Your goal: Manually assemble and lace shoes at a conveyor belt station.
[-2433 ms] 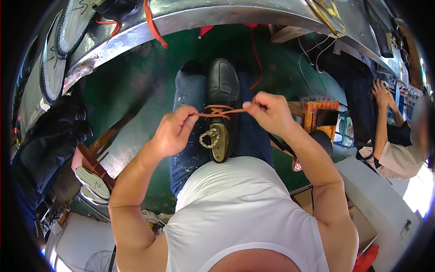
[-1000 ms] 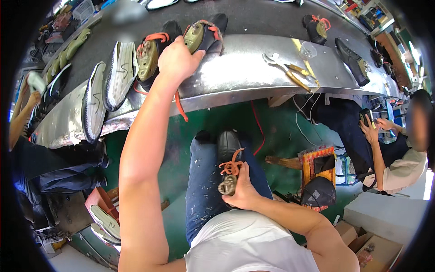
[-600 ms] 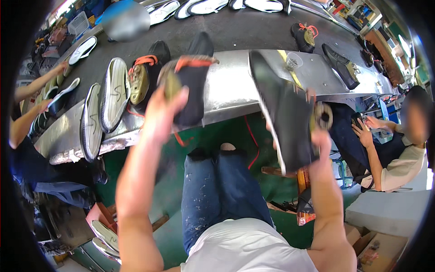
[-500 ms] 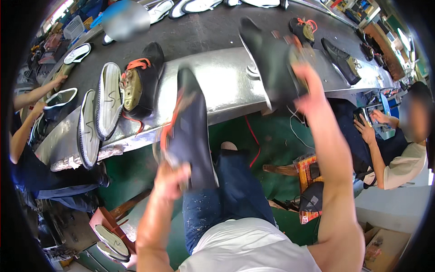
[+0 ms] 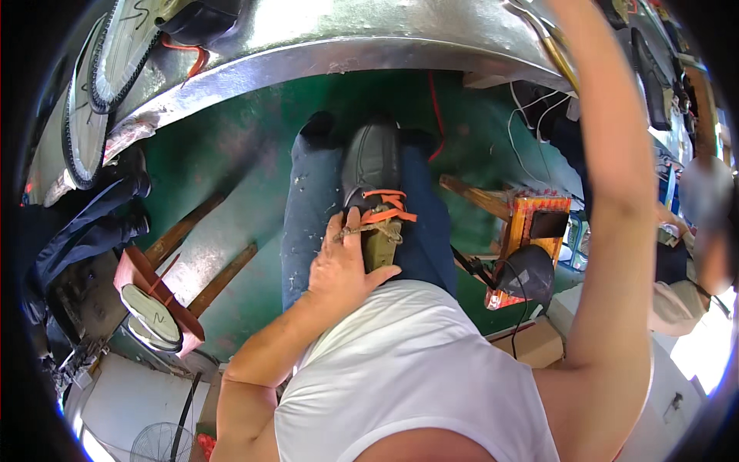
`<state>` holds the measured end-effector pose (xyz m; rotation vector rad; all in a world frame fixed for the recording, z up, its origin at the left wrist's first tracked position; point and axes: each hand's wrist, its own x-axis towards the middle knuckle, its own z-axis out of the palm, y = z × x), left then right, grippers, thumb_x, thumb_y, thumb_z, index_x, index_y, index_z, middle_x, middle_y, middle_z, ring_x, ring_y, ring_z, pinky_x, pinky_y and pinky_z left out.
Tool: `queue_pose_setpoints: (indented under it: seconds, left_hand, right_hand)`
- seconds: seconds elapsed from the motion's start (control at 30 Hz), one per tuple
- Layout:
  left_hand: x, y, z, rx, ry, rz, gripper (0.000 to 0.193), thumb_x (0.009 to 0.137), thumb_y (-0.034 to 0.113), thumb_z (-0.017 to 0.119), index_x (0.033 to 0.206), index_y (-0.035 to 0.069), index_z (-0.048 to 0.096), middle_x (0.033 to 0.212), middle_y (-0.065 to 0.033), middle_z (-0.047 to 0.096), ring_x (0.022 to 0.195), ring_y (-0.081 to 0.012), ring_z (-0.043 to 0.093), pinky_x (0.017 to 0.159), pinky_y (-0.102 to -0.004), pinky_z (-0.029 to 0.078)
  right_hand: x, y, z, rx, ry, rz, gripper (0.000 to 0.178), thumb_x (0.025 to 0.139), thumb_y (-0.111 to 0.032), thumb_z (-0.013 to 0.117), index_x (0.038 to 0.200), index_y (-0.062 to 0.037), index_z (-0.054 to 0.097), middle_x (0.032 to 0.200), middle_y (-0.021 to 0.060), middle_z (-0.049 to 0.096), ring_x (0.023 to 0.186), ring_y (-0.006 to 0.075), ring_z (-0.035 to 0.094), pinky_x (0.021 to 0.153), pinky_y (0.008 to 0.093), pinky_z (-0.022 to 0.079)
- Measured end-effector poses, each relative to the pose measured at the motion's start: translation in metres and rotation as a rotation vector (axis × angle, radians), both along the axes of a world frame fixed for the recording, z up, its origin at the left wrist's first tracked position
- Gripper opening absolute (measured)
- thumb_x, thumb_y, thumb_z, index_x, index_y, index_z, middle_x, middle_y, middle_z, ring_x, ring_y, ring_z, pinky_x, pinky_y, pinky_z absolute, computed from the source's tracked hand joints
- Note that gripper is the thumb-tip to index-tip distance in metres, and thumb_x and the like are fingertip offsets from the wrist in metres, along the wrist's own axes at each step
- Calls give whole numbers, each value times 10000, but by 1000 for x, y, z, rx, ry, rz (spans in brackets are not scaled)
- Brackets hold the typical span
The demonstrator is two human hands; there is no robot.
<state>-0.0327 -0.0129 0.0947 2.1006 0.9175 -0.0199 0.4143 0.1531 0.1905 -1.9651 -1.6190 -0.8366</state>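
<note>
A black shoe upper (image 5: 371,162) rests on my thighs, its toe pointing away from me. It is fitted over an olive-gold shoe last (image 5: 379,250). Orange lace (image 5: 389,206) and a knotted brown cord (image 5: 377,227) cross its opening. My left hand (image 5: 339,266) grips the shoe from the left at the heel end, fingers by the cord and thumb against the last. My right arm stretches up past the top edge, so its hand is out of sight. Beside that forearm, a brass-coloured tool handle (image 5: 558,58) lies on the metal-topped bench (image 5: 369,27).
Pale soles (image 5: 125,58) and another black shoe (image 5: 202,21) sit on the bench's left. A stool (image 5: 158,300) holding soles stands at lower left. On the right are an orange stool (image 5: 523,219) with a dark cap (image 5: 527,273), and a seated person (image 5: 685,285).
The shoe in my left hand has come down from the bench edge onto my lap. My right hand, earlier at another black shoe over the bench, has gone out of view as the view tilted down.
</note>
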Motion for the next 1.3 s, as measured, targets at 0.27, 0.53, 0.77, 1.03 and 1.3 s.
queue_pose_setpoints:
  seconds: [0.27,0.53,0.77,1.03,1.3]
  left_hand:
    - [-54,67,-4,-469,35,-165,157,888,188,676,941,55,613,703,-122,587,647,-250,582,616,-402,460]
    - [-39,122,50,464,-56,-149,99,889,146,654,924,67,605,765,-140,609,683,-352,607,623,-451,475]
    - [-73,103,35,413,557,12,318,948,344,609,938,27,613,809,-131,664,672,-314,637,593,-434,497]
    - [8,60,-26,-900,-337,592,351,994,383,573,1060,42,618,960,-55,665,803,-136,631,631,-262,460]
    - [11,80,-45,-1334,-574,753,206,1006,271,563,1015,69,602,932,-59,660,839,-172,632,700,-294,500]
  right_hand:
    - [-267,-256,-125,-374,1161,456,315,851,-245,753,987,-17,582,924,133,629,776,276,639,759,349,513]
    - [-282,-279,-102,-163,2281,585,232,1054,-248,479,923,-62,520,784,-9,527,662,72,428,616,242,375]
    - [-268,-275,-90,-212,2267,537,218,1061,-240,445,928,-68,463,759,-9,461,650,72,374,586,242,330]
    - [-248,-251,-97,-400,1810,315,225,1037,-238,457,979,-31,521,781,104,614,672,156,551,627,290,429]
    - [-294,-216,-73,-853,974,694,144,933,-164,583,957,-25,560,972,144,613,964,321,596,969,487,379]
